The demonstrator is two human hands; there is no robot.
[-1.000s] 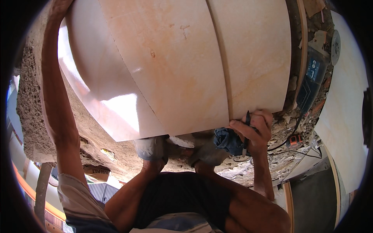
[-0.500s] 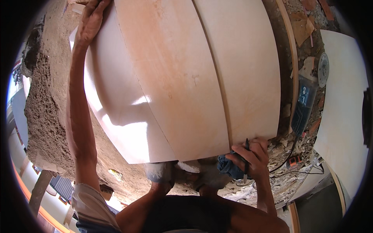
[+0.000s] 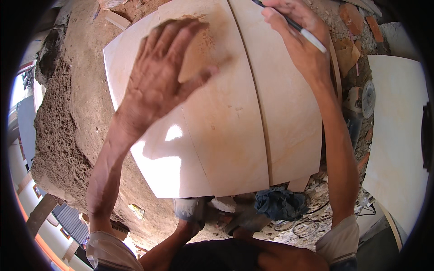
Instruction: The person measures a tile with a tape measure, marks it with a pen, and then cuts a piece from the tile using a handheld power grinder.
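Note:
Large cream tiles lie stacked on the ground in front of me; the top tile (image 3: pixel 226 135) has a brown dusty smear near its far end. My left hand (image 3: pixel 162 77) rests flat on that tile with fingers spread, holding nothing. My right hand (image 3: pixel 298 40) is over the far end of the right-hand tile (image 3: pixel 289 131) and grips a pencil (image 3: pixel 312 38) between its fingers. A glossy lower tile (image 3: pixel 158 158) sticks out at the left, reflecting light.
A blue rag (image 3: pixel 278 203) lies by my feet below the tiles. An angle grinder (image 3: pixel 361 106) and cables lie at the right beside another cream tile (image 3: pixel 398 135). Brown earth (image 3: pixel 68 131) and brick rubble surround the stack.
My right hand left the near edge and the blue rag and now holds a pencil at the far end. My left hand moved from the tile's far-left corner onto its top face.

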